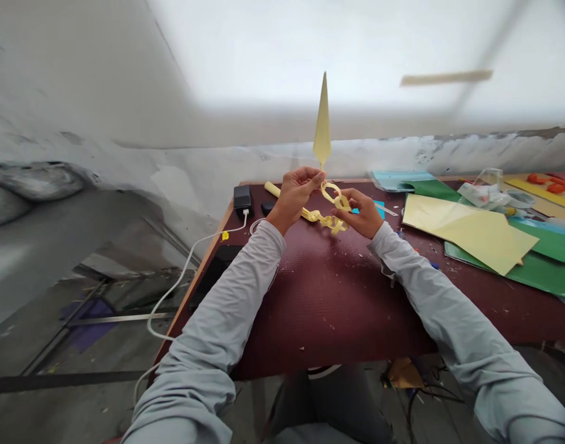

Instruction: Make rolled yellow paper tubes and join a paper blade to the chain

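A pale yellow paper chain (331, 192) of linked rings hangs between my hands above the dark red table. Topping it is a pointed paper blade (323, 126), upright against the white wall. My left hand (297, 192) pinches the join just under the blade, beside the first ring. On the other side, my right hand (363, 213) is closed on the rings lower down. The chain's lower part droops toward the table and leads to a bundle of paper strips left of it. A rolled yellow paper tube (272, 189) lies behind my left hand.
To the right, yellow paper sheets (467, 231) lie on green sheets (541, 277). A tape roll (520, 198) and orange pieces (554, 182) sit farther back. A black power bank (242, 198) with a white cable (194, 250) is at the table's left edge.
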A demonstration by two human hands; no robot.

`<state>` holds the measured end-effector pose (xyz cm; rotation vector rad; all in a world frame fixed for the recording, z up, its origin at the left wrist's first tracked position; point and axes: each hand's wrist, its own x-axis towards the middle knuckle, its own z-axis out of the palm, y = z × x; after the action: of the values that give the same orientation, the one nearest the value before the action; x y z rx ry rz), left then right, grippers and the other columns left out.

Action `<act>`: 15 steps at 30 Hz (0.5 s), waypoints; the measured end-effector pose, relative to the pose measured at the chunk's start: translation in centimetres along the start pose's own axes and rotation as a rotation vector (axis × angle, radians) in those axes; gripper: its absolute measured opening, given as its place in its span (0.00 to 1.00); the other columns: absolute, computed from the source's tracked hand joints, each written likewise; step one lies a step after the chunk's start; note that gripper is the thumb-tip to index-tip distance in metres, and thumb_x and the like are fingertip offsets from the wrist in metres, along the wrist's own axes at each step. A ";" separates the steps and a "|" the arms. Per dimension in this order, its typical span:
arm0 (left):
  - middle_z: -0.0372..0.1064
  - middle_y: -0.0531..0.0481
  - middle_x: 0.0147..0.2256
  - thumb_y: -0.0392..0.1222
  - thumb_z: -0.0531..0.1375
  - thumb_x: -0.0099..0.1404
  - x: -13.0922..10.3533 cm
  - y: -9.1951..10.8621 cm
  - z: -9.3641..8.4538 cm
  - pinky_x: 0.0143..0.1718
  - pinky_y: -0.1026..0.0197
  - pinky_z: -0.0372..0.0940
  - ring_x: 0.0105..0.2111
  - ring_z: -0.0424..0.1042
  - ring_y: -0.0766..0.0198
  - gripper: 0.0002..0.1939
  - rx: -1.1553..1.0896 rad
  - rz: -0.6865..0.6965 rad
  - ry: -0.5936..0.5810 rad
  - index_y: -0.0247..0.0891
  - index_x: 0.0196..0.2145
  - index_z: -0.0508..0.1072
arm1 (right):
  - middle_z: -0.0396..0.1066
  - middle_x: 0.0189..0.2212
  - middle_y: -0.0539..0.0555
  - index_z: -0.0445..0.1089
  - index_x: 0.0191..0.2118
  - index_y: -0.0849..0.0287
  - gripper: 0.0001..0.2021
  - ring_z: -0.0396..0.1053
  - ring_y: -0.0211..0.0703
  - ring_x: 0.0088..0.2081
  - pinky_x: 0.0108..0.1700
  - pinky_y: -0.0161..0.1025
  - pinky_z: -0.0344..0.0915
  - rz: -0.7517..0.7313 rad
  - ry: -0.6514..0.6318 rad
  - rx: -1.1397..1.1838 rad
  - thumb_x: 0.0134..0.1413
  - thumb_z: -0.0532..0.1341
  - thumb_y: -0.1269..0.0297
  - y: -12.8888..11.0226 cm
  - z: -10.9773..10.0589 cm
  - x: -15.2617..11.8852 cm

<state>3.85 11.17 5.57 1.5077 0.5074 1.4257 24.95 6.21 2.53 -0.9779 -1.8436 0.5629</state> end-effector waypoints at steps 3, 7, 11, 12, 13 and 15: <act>0.74 0.51 0.34 0.59 0.71 0.63 -0.1 0.1 0.4 0.41 0.62 0.70 0.35 0.73 0.68 0.19 0.051 0.096 0.042 0.39 0.36 0.77 | 0.74 0.38 0.52 0.74 0.54 0.53 0.26 0.71 0.43 0.37 0.39 0.42 0.74 0.060 -0.141 0.065 0.53 0.72 0.47 -0.9 -0.5 0.4; 0.74 0.52 0.33 0.57 0.71 0.63 -0.2 0.4 1.3 0.42 0.61 0.69 0.35 0.73 0.68 0.18 0.065 0.178 0.119 0.39 0.36 0.77 | 0.76 0.36 0.51 0.74 0.52 0.55 0.26 0.73 0.43 0.35 0.39 0.43 0.74 0.114 -0.330 0.068 0.53 0.72 0.45 -1.6 -1.1 1.1; 0.75 0.52 0.34 0.54 0.72 0.63 -0.4 0.7 1.9 0.41 0.61 0.70 0.34 0.73 0.69 0.16 0.007 0.167 0.071 0.39 0.36 0.78 | 0.78 0.40 0.54 0.78 0.50 0.56 0.26 0.74 0.43 0.39 0.45 0.45 0.73 0.044 -0.208 -0.103 0.52 0.72 0.43 -2.4 -2.7 2.7; 0.75 0.51 0.34 0.54 0.72 0.62 -0.4 0.8 2.1 0.40 0.61 0.70 0.34 0.73 0.69 0.16 0.005 0.149 0.052 0.39 0.35 0.78 | 0.78 0.41 0.54 0.78 0.51 0.55 0.26 0.73 0.42 0.39 0.45 0.44 0.73 0.037 -0.160 -0.084 0.53 0.72 0.42 -2.7 -3.1 3.3; 0.76 0.51 0.34 0.54 0.72 0.62 -0.5 0.9 2.2 0.40 0.62 0.70 0.34 0.74 0.69 0.16 0.014 0.129 0.037 0.38 0.35 0.78 | 0.78 0.41 0.54 0.78 0.51 0.54 0.26 0.73 0.42 0.39 0.44 0.44 0.73 0.029 -0.119 -0.038 0.54 0.71 0.42 -3.1 -3.5 3.8; 0.76 0.50 0.35 0.54 0.72 0.63 -0.7 1.0 2.4 0.39 0.62 0.70 0.35 0.74 0.68 0.17 0.064 0.112 0.005 0.38 0.34 0.78 | 0.78 0.40 0.53 0.79 0.49 0.54 0.24 0.72 0.41 0.37 0.41 0.43 0.73 0.008 -0.068 0.065 0.56 0.69 0.41 -3.8 -4.0 4.7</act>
<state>5.66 9.32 6.41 1.6052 0.4815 1.5124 25.93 7.71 9.53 -0.9333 -1.8702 0.6635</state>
